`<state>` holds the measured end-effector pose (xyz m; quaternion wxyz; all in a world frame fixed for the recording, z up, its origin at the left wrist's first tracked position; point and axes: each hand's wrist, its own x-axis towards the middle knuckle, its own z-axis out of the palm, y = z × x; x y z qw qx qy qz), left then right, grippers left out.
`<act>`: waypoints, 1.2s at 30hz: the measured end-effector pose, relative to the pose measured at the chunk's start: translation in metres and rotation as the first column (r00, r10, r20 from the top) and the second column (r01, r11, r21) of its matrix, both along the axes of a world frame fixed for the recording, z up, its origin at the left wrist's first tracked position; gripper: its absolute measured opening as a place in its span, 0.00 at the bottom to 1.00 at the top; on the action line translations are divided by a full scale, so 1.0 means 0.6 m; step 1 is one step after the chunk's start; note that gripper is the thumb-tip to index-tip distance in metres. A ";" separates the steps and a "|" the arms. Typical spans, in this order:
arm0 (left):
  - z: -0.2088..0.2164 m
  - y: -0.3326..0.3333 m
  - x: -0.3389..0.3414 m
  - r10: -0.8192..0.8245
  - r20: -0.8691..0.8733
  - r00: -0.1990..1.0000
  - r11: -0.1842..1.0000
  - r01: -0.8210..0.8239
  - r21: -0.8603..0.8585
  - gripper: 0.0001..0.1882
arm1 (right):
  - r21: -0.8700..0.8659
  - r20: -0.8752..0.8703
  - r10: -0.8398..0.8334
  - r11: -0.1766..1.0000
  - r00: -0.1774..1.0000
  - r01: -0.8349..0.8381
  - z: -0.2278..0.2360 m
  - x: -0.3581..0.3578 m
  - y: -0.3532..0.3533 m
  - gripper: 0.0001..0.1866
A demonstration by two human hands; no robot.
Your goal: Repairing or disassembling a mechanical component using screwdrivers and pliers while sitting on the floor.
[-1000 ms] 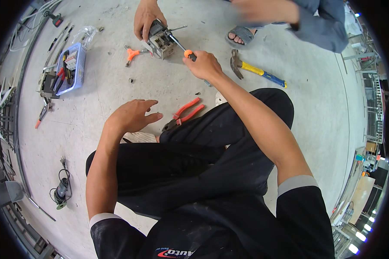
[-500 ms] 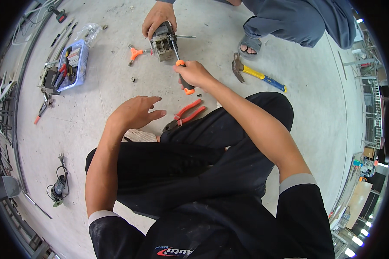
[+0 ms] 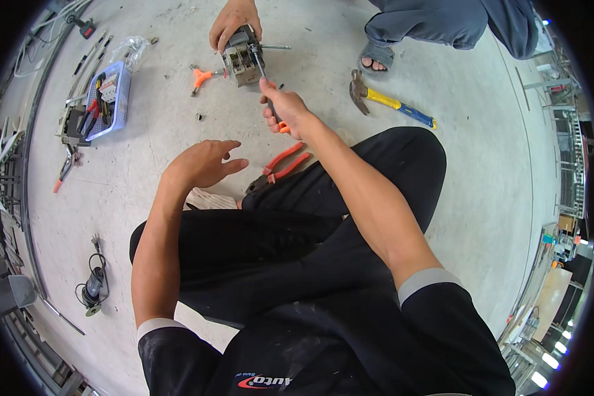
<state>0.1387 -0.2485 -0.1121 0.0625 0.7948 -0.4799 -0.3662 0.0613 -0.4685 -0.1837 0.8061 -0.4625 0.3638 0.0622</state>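
Note:
My right hand (image 3: 286, 109) is closed round the black and orange handle of a screwdriver (image 3: 260, 66). Its shaft reaches up to a grey metal mechanical part (image 3: 243, 63) on the floor; whether the tip sits in a screw is too small to tell. Another person's hand (image 3: 234, 23) rests on the far left side of that part. My left hand (image 3: 208, 163) hovers over my leg with fingers loosely stretched and nothing in them. Pliers with red handles (image 3: 284, 165) lie to its right, beside my knee.
A claw hammer (image 3: 393, 103) lies at right, near the other person's sandalled foot (image 3: 376, 61). An orange three-armed wrench (image 3: 202, 80) is left of the metal part. Further left are a blue basket of tools (image 3: 120, 105), locking pliers (image 3: 65, 168) and a corded power tool (image 3: 93, 284).
My right hand has shifted its grip on the screwdriver, the thumb now lying along the handle toward the shaft. My left hand stays nearly in place. The view has shifted slightly.

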 end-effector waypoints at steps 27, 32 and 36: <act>-0.158 -0.125 -0.075 0.438 -0.883 0.170 0.623 -0.765 0.162 0.34 | -0.256 0.049 0.038 0.966 0.998 -0.024 -0.067 0.027 -0.019 0.30; -0.183 -0.148 -0.096 0.552 -0.727 0.409 0.558 -0.828 -0.042 0.27 | -0.756 -0.300 0.105 0.580 0.948 -0.303 -0.017 0.028 0.004 0.31; -0.169 -0.174 -0.118 0.662 -0.448 0.601 0.559 -0.794 -0.238 0.27 | -0.813 -0.315 0.039 0.505 0.948 -0.291 -0.005 0.010 0.011 0.31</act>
